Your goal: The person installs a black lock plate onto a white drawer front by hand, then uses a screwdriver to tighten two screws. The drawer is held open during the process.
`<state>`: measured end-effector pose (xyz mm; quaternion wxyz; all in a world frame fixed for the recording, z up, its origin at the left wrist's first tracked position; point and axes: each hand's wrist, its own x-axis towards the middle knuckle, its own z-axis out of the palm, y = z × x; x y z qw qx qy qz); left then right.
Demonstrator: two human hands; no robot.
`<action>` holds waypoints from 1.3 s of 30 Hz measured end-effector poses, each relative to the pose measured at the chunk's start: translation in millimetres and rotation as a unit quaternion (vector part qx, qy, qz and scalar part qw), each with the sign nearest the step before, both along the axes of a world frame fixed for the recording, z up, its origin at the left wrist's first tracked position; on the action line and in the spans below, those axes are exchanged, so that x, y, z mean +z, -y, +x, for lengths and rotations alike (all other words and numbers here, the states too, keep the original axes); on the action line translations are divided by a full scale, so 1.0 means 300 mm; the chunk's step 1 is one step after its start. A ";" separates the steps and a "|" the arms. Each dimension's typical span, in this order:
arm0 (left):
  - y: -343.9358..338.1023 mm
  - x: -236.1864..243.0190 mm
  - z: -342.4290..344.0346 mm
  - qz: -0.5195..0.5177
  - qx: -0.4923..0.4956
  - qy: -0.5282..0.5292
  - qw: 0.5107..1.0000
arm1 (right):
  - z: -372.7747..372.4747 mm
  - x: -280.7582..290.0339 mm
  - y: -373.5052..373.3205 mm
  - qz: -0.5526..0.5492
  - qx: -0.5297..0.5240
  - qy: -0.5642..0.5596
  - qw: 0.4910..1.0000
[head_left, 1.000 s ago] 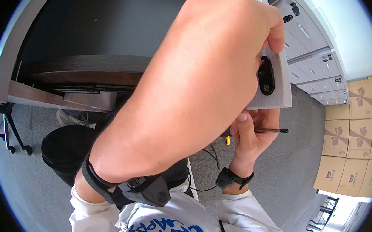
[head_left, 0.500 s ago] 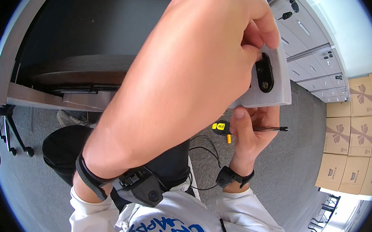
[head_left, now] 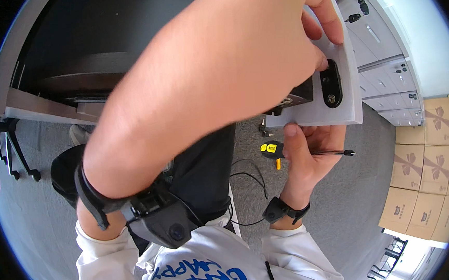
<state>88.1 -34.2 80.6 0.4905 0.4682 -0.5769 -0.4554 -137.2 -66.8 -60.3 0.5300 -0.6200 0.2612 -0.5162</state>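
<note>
My left forearm crosses from the lower left, and my left hand (head_left: 295,36) is bent over a light grey panel (head_left: 314,116). Its fingers are curled, and the thumb tip meets the upper end of a black oval plate (head_left: 331,85) with a screw at its lower end. Anything pinched there is too small to make out. A black box-shaped lock part (head_left: 300,94) shows partly under that hand. Below the panel, my right hand (head_left: 306,157) is closed round a screwdriver (head_left: 271,148) with a black and yellow handle, thumb against the panel's lower edge.
Small keys (head_left: 264,129) hang beside the panel. Grey drawer cabinets (head_left: 378,30) with keys in their locks line the right, and stacked cardboard boxes (head_left: 411,163) stand beyond. A dark desk surface (head_left: 87,35) lies at upper left, with a chair base (head_left: 14,154) below.
The panel and both hands have shifted slightly to the right. More of the lock part and the keys now shows beneath my left arm.
</note>
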 end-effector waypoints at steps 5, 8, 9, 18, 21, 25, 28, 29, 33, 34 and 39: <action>-0.014 -0.013 0.014 0.008 -0.054 0.017 0.998 | 0.015 -0.009 0.009 -0.033 -0.013 -0.001 0.999; -0.024 -0.035 0.021 -0.030 -0.052 0.038 0.997 | 0.006 -0.001 0.003 -0.003 0.023 0.025 0.999; -0.025 -0.038 0.028 -0.028 -0.051 0.044 0.997 | 0.008 -0.003 0.002 0.000 0.015 0.025 1.000; 0.006 -0.050 0.035 -0.059 0.003 0.183 0.981 | 0.008 -0.006 0.006 -0.008 0.020 0.015 1.000; 0.003 -0.041 0.063 -0.041 -0.034 0.155 0.986 | 0.011 -0.011 0.007 -0.008 0.012 0.010 1.000; -0.003 0.003 0.063 -0.008 -0.057 0.138 0.989 | 0.013 -0.010 0.004 -0.014 0.025 0.024 0.999; 0.030 0.050 0.050 0.111 -0.061 0.175 0.976 | 0.013 -0.007 0.001 -0.002 0.006 0.008 1.000; 0.044 0.066 0.027 0.160 -0.024 0.221 0.962 | 0.014 -0.006 0.000 0.000 0.013 0.017 1.000; 0.005 0.036 0.029 0.042 -0.059 0.194 0.978 | 0.015 -0.007 0.001 -0.005 0.027 0.021 0.999; -0.005 0.016 0.046 0.009 -0.073 0.180 0.981 | 0.015 -0.007 0.001 -0.006 0.027 0.018 0.999; 0.013 -0.007 0.094 0.053 -0.098 0.163 0.980 | 0.015 -0.011 0.001 -0.013 0.036 0.014 0.999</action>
